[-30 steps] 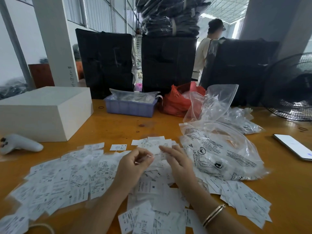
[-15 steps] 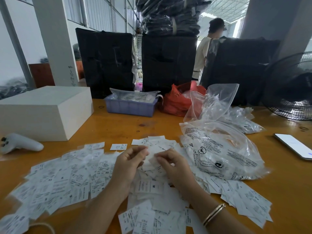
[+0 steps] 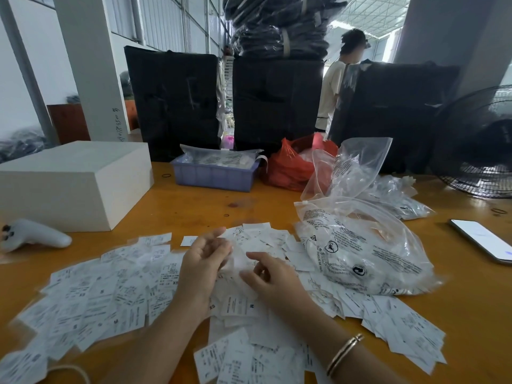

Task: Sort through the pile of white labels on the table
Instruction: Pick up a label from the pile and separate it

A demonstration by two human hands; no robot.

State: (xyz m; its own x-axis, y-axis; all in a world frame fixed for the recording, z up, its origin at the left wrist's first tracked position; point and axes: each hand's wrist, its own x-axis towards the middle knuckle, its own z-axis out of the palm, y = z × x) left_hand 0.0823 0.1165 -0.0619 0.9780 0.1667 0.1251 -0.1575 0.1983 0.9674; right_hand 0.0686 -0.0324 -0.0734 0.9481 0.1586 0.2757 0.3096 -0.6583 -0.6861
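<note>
We are working both hands over the middle of the label pile [image 3: 110, 295]. Our right hand [image 3: 273, 278] is curling its fingers around what looks like a single blurred label [image 3: 240, 262], though the blur is keeping us from being sure of the pinch. Our left hand [image 3: 203, 257] is hovering just beside it with fingers loosely spread, and whether it is touching that label we cannot tell.

The pile itself is lying spread across the near side of the wooden table [image 3: 194, 206], fanning out to the left, running under our wrists and trailing off to the right, where it is touching the clear plastic bag [image 3: 360, 253].

We are judging the main risk to be mixing: the labels are overlapping loosely, some printed with sizes such as S, M and XS, so a sweeping wrist could be dragging sorted ones back into unsorted ones. The fan [image 3: 482, 151] at the far right, if running, could be lifting the light paper.

Further out, a white controller [image 3: 36, 235] and a white box [image 3: 74, 184] are sitting to the left, a phone [image 3: 482, 239] to the right, and a blue tray [image 3: 214, 176] and red bag [image 3: 291, 164] towards the far edge. Beyond the table, black bundles [image 3: 277, 103] are standing stacked, with a person [image 3: 335, 84] among them.
</note>
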